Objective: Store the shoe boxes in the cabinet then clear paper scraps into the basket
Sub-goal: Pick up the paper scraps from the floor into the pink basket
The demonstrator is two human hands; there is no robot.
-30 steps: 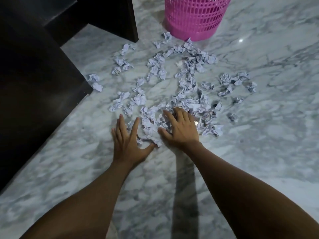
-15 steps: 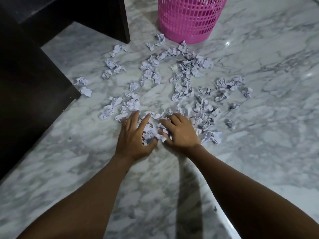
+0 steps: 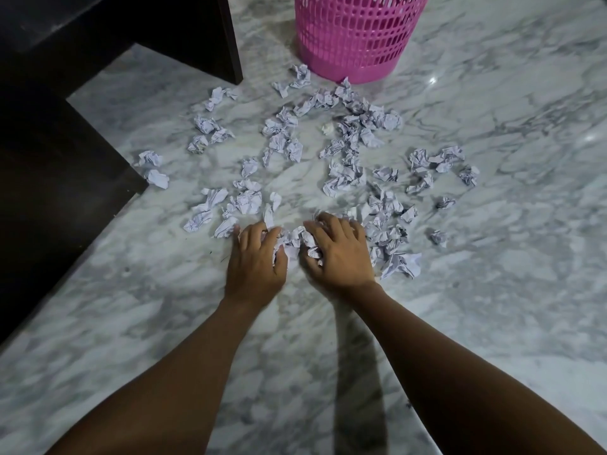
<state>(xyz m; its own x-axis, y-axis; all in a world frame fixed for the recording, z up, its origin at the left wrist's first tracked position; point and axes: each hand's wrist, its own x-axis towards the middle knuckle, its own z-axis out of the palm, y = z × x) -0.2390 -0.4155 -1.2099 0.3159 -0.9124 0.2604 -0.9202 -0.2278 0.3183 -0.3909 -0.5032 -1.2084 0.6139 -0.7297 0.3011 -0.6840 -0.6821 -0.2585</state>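
Observation:
Several crumpled white paper scraps (image 3: 345, 178) lie scattered over the grey marble floor (image 3: 492, 290). A pink plastic basket (image 3: 354, 34) stands upright at the far side, past the scraps. My left hand (image 3: 256, 261) and my right hand (image 3: 338, 251) rest palm down on the floor, side by side. Their fingers curl around a small bunch of scraps (image 3: 294, 243) squeezed between them. More scraps lie just right of my right hand.
A dark cabinet (image 3: 59, 165) fills the left side, its corner close to the leftmost scraps. Another dark panel (image 3: 203, 31) stands at the far left of the basket. Bare marble floor stretches to the right and toward me.
Both hands have drawn together and their fingers have curled in, gathering scraps between them. The scraps near the hands have been pulled into a tighter bunch.

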